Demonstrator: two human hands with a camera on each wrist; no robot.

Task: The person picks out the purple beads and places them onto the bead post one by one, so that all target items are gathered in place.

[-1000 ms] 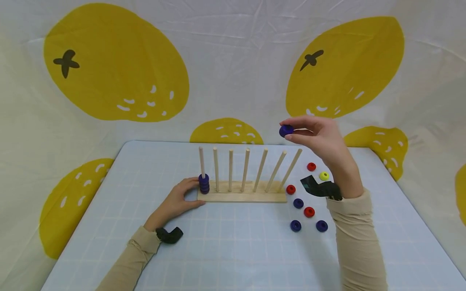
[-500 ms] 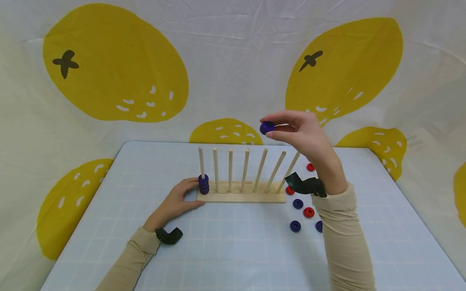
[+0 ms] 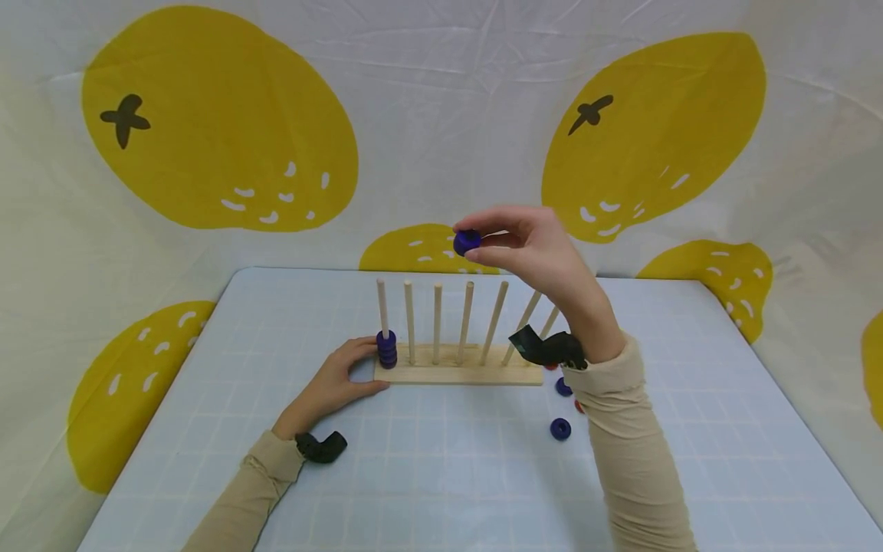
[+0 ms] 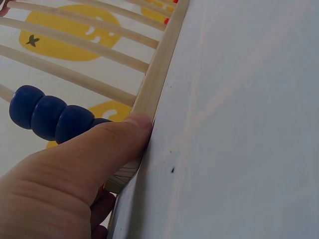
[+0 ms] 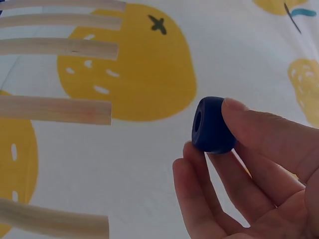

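A wooden peg rack [image 3: 455, 374] with several upright pegs stands on the table. Several blue beads [image 3: 387, 350] are stacked on its leftmost peg. My left hand [image 3: 334, 376] grips the rack's left end; in the left wrist view the thumb lies along the front of the base below the blue stack [image 4: 47, 117]. High above the middle pegs, my right hand [image 3: 527, 241] pinches one blue bead [image 3: 467, 243] between thumb and fingers. The right wrist view shows the hole of that bead [image 5: 214, 125] facing sideways, apart from the bare peg tips.
Loose blue beads [image 3: 561, 429] lie on the table [image 3: 428, 475] right of the rack. Red beads [image 3: 579, 406] there are partly hidden by my right arm. A patterned cloth [image 3: 448, 115] hangs behind the table.
My right hand has moved left with the blue bead, from beyond the rack's right end to above its middle pegs. My left hand and the rack have stayed still.
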